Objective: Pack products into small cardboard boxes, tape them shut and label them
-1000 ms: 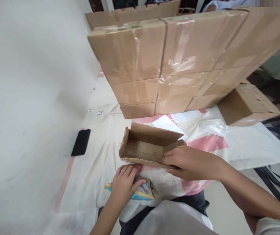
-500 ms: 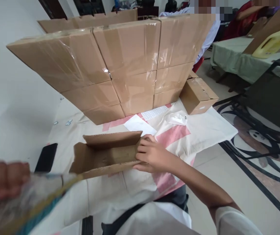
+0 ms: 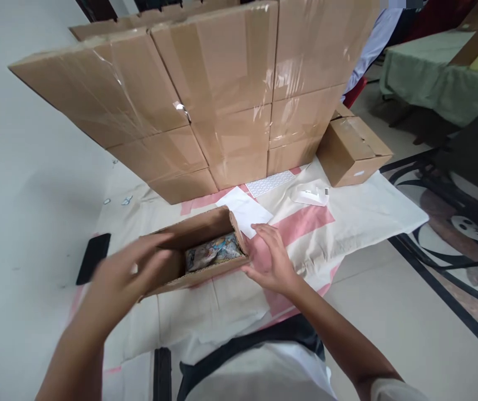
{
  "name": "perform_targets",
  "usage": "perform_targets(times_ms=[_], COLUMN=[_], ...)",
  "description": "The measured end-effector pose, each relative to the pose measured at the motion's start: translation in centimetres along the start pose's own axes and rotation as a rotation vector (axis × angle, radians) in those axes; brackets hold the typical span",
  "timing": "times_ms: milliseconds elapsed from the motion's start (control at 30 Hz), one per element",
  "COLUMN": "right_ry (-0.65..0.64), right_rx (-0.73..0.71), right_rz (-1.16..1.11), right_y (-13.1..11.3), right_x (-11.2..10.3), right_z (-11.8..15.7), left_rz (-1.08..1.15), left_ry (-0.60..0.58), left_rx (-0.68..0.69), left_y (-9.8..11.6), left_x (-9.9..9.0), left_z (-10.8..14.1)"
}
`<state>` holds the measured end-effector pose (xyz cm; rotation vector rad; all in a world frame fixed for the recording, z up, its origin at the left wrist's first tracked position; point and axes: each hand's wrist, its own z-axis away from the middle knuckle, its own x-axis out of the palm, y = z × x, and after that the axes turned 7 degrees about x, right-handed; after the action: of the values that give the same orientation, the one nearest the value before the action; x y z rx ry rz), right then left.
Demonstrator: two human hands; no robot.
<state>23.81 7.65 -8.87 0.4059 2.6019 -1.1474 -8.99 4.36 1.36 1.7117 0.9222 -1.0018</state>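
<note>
- The box (image 3: 205,225) sits open-topped on the worktop (image 3: 188,317), towards its near edge and left of its middle, with its long sides running roughly along that edge.
- The packet (image 3: 213,252), a printed bag, lies inside the box at the right end, clear of both hands; the left part of the box is partly hidden by the left hand.
- The left hand (image 3: 124,278) is blurred above the left end of the box, thumb and fingers apart, with nothing seen in its grasp; whether it touches the rim I cannot tell.
- The right hand (image 3: 274,259) is spread beside the right end of the box, thumb by its near right corner, gripping nothing; contact is unclear.
- The phone (image 3: 93,259) lies dark at the worktop's left edge, next to the wall (image 3: 25,234).
- Taped cardboard (image 3: 230,133) stands upright along the far side.
- In front of it lie paper (image 3: 242,207), a patterned sheet (image 3: 270,184) and clear plastic (image 3: 309,195), in that order from left to right.
- A carton (image 3: 353,147) stands at the far right corner.
</note>
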Motion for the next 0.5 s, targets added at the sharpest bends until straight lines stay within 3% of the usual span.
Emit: perform_targets(times_ms=[67,100,133,200,267,333,400,500], right_ry=[-0.159,-0.220,-0.259,-0.281,-0.251,-0.191,-0.177,-0.244], right_rx=[-0.004,-0.018,-0.030,-0.043,-0.003,0.129,0.261,0.254], right_rz=[-0.089,-0.111,-0.124,-0.144,-0.166,-0.174,-0.165,-0.179], right_y=[0.4,0.6,0.7,0.8,0.9,1.0,1.2,1.5], right_x=[0.7,1.1,1.5,2.1,2.6,3.1,3.8,4.8], right_z=[0.3,0.3,0.3,0.1,-0.6,-1.9,-3.6,-5.4], left_rz=[0.007,0.131,0.274,0.437,0.453,0.429,0.430,0.489], left_ry=[0.414,0.503,0.479,0.272,0.128,0.165,0.311,0.454], left_rx=[-0.116,-0.108,-0.068,-0.032,-0.041,-0.094,-0.162,-0.159], left_y=[-2.8,-3.9,-4.7,-5.3,-4.9,-4.2,-4.1,-5.0], left_x=[-1.0,-0.8,-0.1,2.4,5.3,7.8,9.3,10.0], left_z=[4.1,5.8,7.3,8.8,8.5,6.8,4.7,2.8])
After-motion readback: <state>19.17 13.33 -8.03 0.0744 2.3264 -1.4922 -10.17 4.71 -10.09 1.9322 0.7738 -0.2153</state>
